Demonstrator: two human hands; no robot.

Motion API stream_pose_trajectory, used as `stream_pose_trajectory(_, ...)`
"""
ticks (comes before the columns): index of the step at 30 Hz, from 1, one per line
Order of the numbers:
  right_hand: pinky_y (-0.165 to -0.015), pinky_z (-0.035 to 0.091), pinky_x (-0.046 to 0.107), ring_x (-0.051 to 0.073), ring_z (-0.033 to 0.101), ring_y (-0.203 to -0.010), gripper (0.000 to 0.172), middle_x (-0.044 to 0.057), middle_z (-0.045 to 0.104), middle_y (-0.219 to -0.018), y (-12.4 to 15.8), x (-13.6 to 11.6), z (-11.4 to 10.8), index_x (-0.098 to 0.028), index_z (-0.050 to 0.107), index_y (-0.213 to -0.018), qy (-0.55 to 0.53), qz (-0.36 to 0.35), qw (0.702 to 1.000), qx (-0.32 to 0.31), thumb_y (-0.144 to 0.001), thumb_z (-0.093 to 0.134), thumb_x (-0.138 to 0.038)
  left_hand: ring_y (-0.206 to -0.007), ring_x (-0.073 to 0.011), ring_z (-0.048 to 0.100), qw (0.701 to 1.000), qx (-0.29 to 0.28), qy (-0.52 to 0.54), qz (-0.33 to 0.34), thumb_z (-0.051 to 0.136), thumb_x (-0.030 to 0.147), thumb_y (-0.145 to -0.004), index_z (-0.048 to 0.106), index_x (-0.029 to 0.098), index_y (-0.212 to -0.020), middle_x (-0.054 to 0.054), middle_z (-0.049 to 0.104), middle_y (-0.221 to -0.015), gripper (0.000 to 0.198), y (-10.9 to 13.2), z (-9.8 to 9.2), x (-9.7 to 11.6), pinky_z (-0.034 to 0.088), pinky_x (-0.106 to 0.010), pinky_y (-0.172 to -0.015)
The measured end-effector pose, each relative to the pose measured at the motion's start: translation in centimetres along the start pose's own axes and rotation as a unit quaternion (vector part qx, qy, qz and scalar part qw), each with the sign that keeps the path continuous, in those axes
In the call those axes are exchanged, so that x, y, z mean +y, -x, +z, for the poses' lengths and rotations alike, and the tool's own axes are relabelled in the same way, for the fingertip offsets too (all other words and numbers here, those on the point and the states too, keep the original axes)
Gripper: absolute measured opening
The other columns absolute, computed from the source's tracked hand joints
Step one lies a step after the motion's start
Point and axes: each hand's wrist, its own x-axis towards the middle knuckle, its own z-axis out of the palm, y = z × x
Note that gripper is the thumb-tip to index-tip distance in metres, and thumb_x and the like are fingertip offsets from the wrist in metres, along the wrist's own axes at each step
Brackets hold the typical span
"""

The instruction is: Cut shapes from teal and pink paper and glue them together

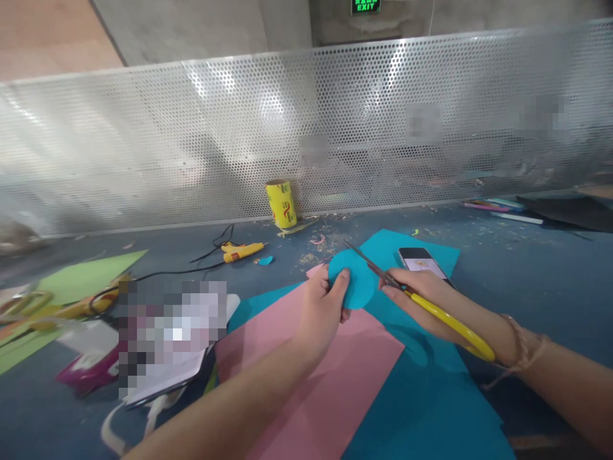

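Between the thumb and fingers of my left hand (323, 306) is a rounded piece of blue paper (357, 281), held above the table. My right hand (421, 294) grips a pair of scissors (440, 316) with yellow handles. Their dark blades point up and to the left, lying against the right edge of the blue piece. A pink sheet (330, 390) lies under my left forearm, on top of larger blue sheets (412, 402). Just beyond my right hand a phone (424, 260) with a lit screen rests on the blue paper.
A yellow glue gun (242, 252) with a black cord lies left of centre, near a yellow cylinder (282, 204). Green paper (83, 271), more scissors (23, 306) and a blurred-out device (172, 358) are at left. A perforated metal panel (191, 147) stands behind; pens (495, 204) lie far right.
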Motion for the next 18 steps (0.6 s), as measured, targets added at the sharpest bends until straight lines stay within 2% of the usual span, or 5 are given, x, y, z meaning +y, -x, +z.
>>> stream_pose_trajectory(6, -0.046, 0.036, 0.023, 0.013, 0.052, -0.053, 0.023, 0.001, 0.057, -0.060, -0.2, 0.9, -0.6, -0.020, 0.059, -0.078, -0.023, -0.014, 1.000, -0.006, -0.082, 0.049, -0.040, -0.035, -0.0058, 0.037, 1.000, -0.010, 0.010, -0.015, 0.052, 0.047, -0.077, 0.048, 0.017, -0.067, 0.006, 0.040, -0.041, 0.032, -0.2, -0.1, 0.0, 0.026, -0.019, -0.037)
stream_pose_trajectory(18, -0.052, 0.047, 0.026, 0.016, 0.058, -0.063, 0.015, 0.002, 0.061, -0.072, 0.9, 0.6, 0.3, -0.023, 0.056, -0.089, -0.096, -0.016, 0.995, -0.013, -0.080, 0.050, -0.034, -0.035, -0.0049, 0.035, 0.999, -0.025, 0.017, -0.024, 0.053, 0.047, -0.077, 0.051, 0.016, -0.068, 0.006, 0.041, -0.042, 0.032, -0.2, -0.1, -0.3, 0.026, -0.018, -0.037)
